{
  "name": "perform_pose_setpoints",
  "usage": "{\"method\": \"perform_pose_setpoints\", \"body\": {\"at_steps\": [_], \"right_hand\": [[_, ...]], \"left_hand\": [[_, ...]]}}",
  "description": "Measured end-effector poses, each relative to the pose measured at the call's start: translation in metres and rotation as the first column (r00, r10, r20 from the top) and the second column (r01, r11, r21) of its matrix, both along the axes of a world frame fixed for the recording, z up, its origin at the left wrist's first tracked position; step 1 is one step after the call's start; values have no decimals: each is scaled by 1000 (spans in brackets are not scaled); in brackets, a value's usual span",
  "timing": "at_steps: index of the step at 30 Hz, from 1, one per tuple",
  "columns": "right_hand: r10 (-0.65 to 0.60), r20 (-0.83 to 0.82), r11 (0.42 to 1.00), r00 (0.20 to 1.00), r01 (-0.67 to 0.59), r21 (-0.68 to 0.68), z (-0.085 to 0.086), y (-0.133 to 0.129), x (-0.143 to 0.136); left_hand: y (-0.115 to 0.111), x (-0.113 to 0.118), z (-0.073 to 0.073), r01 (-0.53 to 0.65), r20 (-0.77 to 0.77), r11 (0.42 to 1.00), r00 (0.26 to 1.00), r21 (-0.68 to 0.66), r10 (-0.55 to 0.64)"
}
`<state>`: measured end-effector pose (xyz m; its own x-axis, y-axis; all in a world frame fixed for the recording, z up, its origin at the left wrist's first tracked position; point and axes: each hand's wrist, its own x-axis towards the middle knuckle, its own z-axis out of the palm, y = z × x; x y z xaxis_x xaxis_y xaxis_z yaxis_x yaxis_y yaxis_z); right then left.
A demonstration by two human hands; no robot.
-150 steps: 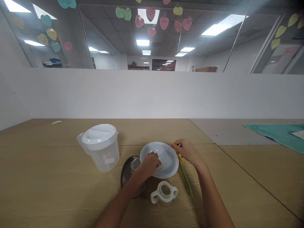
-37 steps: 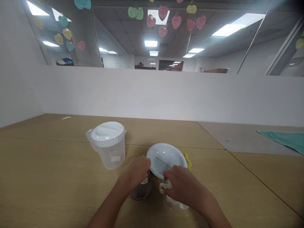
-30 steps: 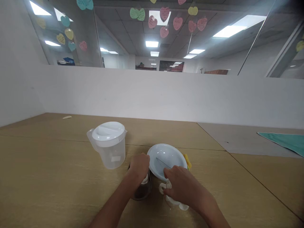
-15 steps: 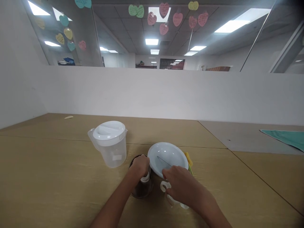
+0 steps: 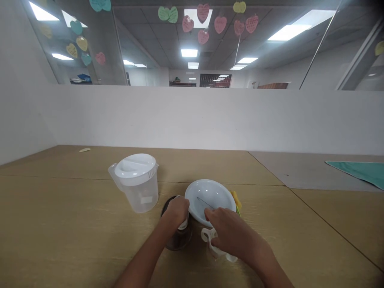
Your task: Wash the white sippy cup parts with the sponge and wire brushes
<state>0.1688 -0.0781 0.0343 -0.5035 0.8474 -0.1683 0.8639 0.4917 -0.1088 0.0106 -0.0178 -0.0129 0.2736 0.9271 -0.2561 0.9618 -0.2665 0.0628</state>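
A dark, round jar [image 5: 179, 241] with a pale label stands on the table. My left hand [image 5: 178, 210] is closed at its upper right side, with the fingertips hidden from view. Right of it, a white bowl [image 5: 195, 190] is tilted slightly toward me. My right hand [image 5: 229, 230] is closed at the bowl's near edge. From its fingers a thin metal rod [image 5: 204, 202] reaches over the inside of the bowl. Under that hand lies a white plastic piece with loops [image 5: 206, 235], partly covered; its kind I cannot make out.
A clear pitcher with a white lid [image 5: 141, 196] stands left of the jar. Behind the bowl's right side a yellow flower-like thing with a green stem [image 5: 236, 199] shows. A teal cloth [image 5: 360, 173] lies at the far right, a small pale piece [image 5: 85, 150] at the far left.
The whole view has shifted slightly. Both hands keep nearly the same places, the left at the jar, the right with the rod over the bowl.
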Motion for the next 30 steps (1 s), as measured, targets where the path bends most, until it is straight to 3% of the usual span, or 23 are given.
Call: {"method": "perform_pose_setpoints", "body": {"at_steps": [7,11,13,15,18,20,22,24,27,30], "right_hand": [[-97,-101,991,990,105,82,-3,7,-2],[-58,-297,957,953,138,256,-12,26,-5],[-15,-390,942,921,144,304,-16,35,-6],[72,-482,932,873,113,344,-19,43,-5],[299,-626,867,720,70,494,-25,52,-2],[436,-660,796,612,79,600,-29,57,0],[515,-651,741,558,91,665,-33,63,1],[550,-629,700,550,109,706,-36,68,2],[562,-595,656,575,128,744,-38,71,2],[508,-574,655,643,144,742,-34,70,6]], "left_hand": [[-29,-3,36,-6,-53,976,998,220,18],[-43,10,47,148,8,893,986,424,-167],[-45,16,47,228,5,823,963,520,-270],[-46,18,45,274,-17,700,936,660,-351],[-48,18,44,302,-88,403,879,864,-469],[-50,18,46,318,-171,214,842,924,-512],[-53,18,49,332,-231,110,823,937,-518],[-55,18,50,340,-252,81,818,937,-517],[-53,19,49,339,-248,86,817,937,-520],[-51,20,47,286,-152,171,826,943,-543]]}}
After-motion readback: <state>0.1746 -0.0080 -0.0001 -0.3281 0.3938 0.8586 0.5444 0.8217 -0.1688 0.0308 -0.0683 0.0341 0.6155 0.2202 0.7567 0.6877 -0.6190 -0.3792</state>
